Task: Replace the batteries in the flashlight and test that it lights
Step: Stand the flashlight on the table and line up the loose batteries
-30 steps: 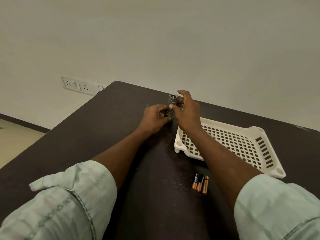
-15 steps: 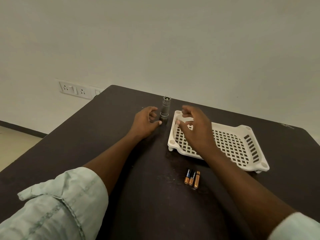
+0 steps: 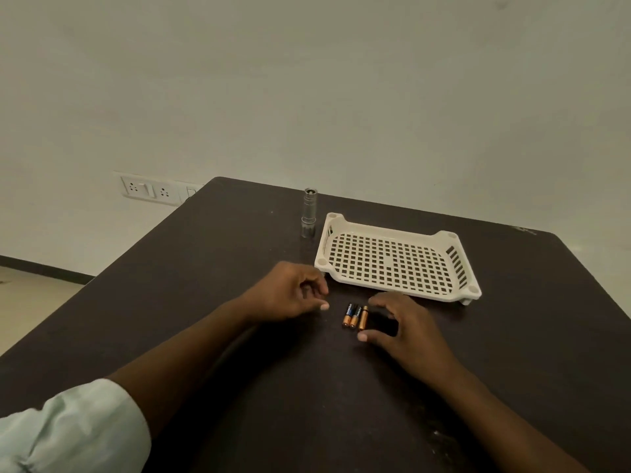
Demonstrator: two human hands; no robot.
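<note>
Head view: both bare hands low over a dark brown table, one on each side of a small row of batteries.
Right hand: holds nothing; thumb and fingers curved wide apart around the row's right side, thumb tip just below the nearest battery. Whether any finger touches it, I cannot tell.
Left hand: holds nothing; fingers loosely curled, thumb tip pointing toward the row, apart from it.
Batteries: three slim copper-and-black cells lying side by side, touching, on the table between the hands.
Flashlight: short silver metal cylinder standing upright at the far edge of the table, well apart from both hands, just beside the tray's far-left corner.
Tray: cream plastic with a perforated grid floor, lying flat beyond the right hand.
Sleeve: pale green cloth on the left forearm.
Wall socket panel: white, on the wall beyond the table's left corner.
</note>
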